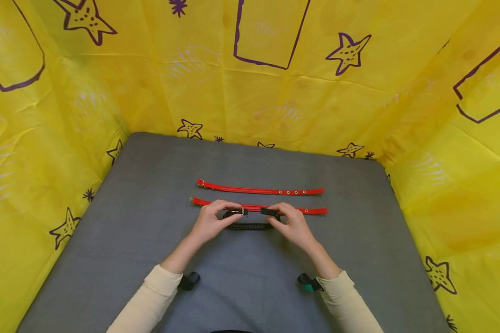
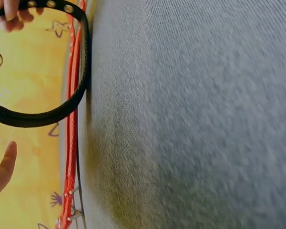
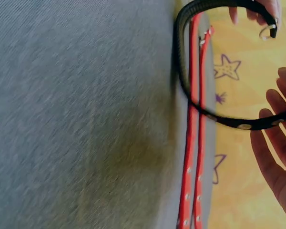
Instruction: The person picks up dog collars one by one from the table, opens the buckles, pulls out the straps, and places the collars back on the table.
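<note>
A black collar (image 1: 250, 226) is bent into an open loop between the two hands, close over the grey surface. My left hand (image 1: 211, 221) pinches its buckle end between thumb and fingers. The tip of the other end, with metal eyelets (image 3: 244, 127), is pinched by my right hand (image 1: 293, 225). A gap separates the two ends at the top of the loop. Just behind the hands lies a red collar (image 1: 316, 211), laid out straight and partly covered by the fingers. Parallel to it, farther back, is a second red collar (image 1: 246, 189) with a ring at its left end.
The grey padded table (image 1: 166, 162) spreads out under everything. Yellow cloth (image 1: 233, 101) with starfish drawings hangs along the back and both sides. Dark straps (image 1: 189, 280) circle the wrists near the cream sleeves (image 1: 150, 296).
</note>
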Demonstrator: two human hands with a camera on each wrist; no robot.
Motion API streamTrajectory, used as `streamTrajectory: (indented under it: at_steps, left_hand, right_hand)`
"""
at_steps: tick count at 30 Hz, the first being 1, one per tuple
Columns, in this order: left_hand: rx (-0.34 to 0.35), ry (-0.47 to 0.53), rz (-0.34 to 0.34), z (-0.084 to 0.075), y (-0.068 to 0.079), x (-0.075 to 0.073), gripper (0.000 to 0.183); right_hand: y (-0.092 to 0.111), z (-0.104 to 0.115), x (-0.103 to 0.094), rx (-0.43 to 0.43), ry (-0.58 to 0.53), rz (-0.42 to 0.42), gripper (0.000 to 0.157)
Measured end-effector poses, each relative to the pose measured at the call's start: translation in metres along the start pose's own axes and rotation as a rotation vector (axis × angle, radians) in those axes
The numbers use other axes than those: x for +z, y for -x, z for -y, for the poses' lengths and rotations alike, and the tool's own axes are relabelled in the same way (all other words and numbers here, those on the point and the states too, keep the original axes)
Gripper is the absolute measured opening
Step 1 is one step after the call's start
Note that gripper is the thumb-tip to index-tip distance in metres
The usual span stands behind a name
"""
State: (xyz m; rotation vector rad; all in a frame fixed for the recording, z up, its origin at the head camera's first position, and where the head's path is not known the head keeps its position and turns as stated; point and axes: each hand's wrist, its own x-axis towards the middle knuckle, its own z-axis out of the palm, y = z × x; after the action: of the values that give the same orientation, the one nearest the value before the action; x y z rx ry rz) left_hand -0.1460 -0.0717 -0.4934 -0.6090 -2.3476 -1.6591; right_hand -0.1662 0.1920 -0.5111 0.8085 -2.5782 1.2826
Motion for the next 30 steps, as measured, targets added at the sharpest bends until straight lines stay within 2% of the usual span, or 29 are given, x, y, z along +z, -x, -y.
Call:
streamTrajectory:
  at_steps: [2,5,12,15,23,30]
  left_hand:
    - [-0.015,0.001,-0.003,-0.006,0.001,-0.004,0.027]
    - [-0.041,-0.014,-0.010,-0.006,0.003,-0.009,0.029]
    - [-0.062,-0.049,-0.051,0.032,0.011,-0.011,0.035]
    - [-0.065,-0.052,-0.049,0.040,0.014,-0.015,0.034]
    - [-0.044,-0.082,-0.076,0.043,0.019,-0.028,0.033]
    - [-0.021,-0.095,-0.085,0.044,0.023,-0.036,0.039]
  right_hand:
    - [0.003,-0.003,-0.002,-0.005,0.009,-0.006,0.020]
    - [0.007,-0.007,-0.004,-0.009,0.016,-0.011,0.019]
    - [0.014,-0.014,-0.010,0.015,0.004,-0.037,0.019]
    - [0.018,-0.017,-0.013,0.036,-0.009,-0.046,0.019]
    - [0.028,-0.026,-0.025,0.109,0.014,-0.067,0.017]
    - [0.036,-0.027,-0.037,0.194,-0.014,-0.067,0.015]
